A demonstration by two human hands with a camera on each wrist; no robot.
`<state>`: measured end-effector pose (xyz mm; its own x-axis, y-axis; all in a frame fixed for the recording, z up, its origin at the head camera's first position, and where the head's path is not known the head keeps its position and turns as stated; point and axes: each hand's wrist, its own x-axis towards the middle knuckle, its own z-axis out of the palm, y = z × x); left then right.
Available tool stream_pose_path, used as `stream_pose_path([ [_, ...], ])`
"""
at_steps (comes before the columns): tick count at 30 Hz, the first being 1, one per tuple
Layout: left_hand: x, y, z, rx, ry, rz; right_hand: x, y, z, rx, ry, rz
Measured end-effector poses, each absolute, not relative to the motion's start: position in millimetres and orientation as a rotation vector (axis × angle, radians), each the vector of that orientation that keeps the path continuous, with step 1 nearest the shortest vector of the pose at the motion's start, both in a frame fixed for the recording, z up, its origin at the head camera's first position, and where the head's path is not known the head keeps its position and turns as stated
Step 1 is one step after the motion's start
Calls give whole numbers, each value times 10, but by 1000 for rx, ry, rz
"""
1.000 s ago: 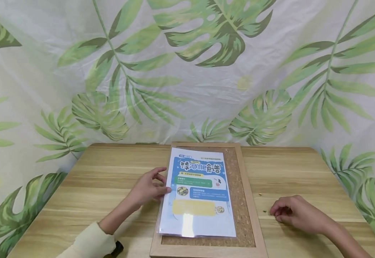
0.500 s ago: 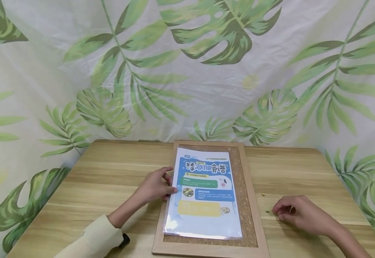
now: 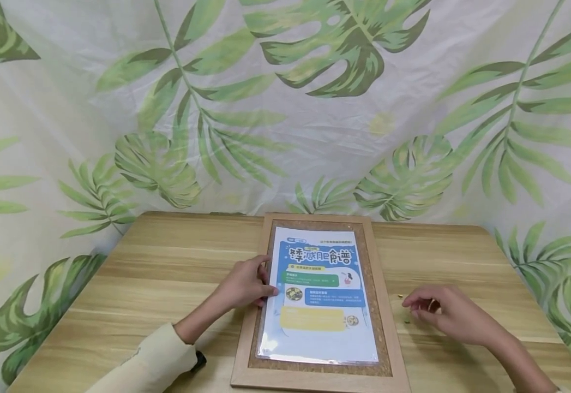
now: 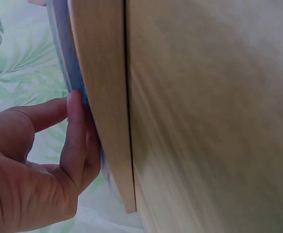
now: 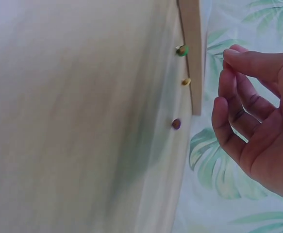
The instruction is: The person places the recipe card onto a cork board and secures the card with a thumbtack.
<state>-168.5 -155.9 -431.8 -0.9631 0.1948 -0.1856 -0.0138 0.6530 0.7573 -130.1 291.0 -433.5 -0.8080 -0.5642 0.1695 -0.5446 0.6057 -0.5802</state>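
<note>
Sitting farther right than half a second ago, the laminated poster (image 3: 320, 297) is lying on the wood-framed corkboard (image 3: 314, 381), with a thin strip of cork showing along its left side. The left hand (image 3: 243, 285) is pinching the poster's left edge. To the right of the board, the right hand (image 3: 454, 314) is hovering with loosely curved fingers, thumb tip near a fingertip. Near it, a green thumbtack (image 5: 182, 50), a yellow thumbtack (image 5: 186, 82) and a purple thumbtack (image 5: 176, 124) are resting on the worktop (image 3: 157, 273). Behind, a leaf-patterned cloth (image 3: 314, 136) is hanging.
</note>
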Motion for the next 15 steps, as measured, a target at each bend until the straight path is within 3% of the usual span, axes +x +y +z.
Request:
stream_pose_path([
  [15, -1757, -1556, -4254, 143, 2586, 1187, -1634, 2466, -4186, -873, 2728, -1035],
])
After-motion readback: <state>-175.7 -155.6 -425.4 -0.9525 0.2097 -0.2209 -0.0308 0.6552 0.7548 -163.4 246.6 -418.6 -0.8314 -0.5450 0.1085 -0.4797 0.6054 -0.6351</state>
